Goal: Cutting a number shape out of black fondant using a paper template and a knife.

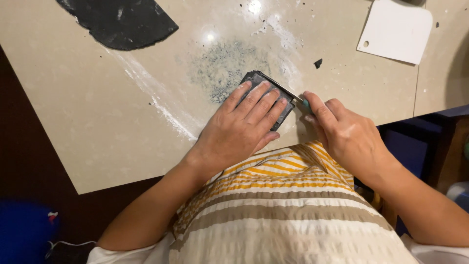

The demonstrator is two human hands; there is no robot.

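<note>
My left hand [242, 129] lies flat, fingers spread, on a small dark rectangular slab of rolled dough [264, 88] near the middle of the beige surface [97, 117]. Its grip is released: it presses down and clasps nothing. The slab sits close to the near edge of the surface, just in front of my body; only its far and left rim shows past my fingertips.

My right hand [344, 134] is clenched around a small knife [293, 96] with a teal handle. The thin blade runs along the slab's right edge, touching it, slanting from far left to near right. Most of the handle is hidden inside my fingers.

Just beyond the slab, a grey speckled smudge of dark crumbs [224, 68] marks the surface, with white flour streaks [156, 98] running diagonally to its left. A small black scrap [318, 63] lies apart, to the far right of the slab.

At the far left, a large sheet of the same black dough [122, 22] lies flat, cut off by the frame edge. At the far right, a white plastic scraper [395, 29] with rounded corners and a small hole rests well apart from my hands.
</note>
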